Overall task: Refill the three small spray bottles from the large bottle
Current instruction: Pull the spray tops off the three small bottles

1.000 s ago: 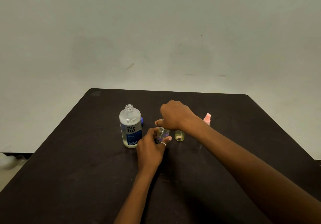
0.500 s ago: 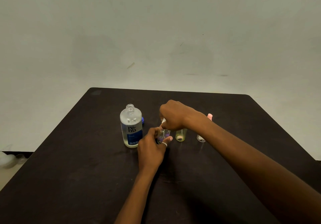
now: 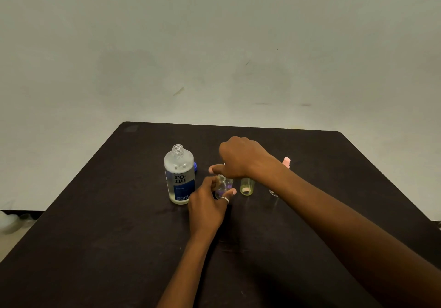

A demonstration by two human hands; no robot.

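Note:
The large clear bottle (image 3: 179, 176) with a blue label stands uncapped at the table's middle left. Just right of it, my left hand (image 3: 207, 205) grips the body of a small clear spray bottle (image 3: 224, 184) with purple marks. My right hand (image 3: 241, 158) comes down from above and pinches the top of that small bottle; the top itself is hidden by my fingers. A small yellowish spray bottle (image 3: 247, 186) stands right of it, its top hidden under my right wrist. Farther right, a small bottle with a pink sprayer (image 3: 286, 162) shows behind my right forearm.
A blue cap (image 3: 195, 166) lies behind the large bottle. The dark table (image 3: 95, 236) reaches the pale wall at the back; its left edge drops to the floor, where a pale object (image 3: 8, 221) lies.
My right hand has shifted slightly on the small bottle's top, the thumb now sticking out left. My left hand keeps its grip on the same bottle. The other bottles have not moved.

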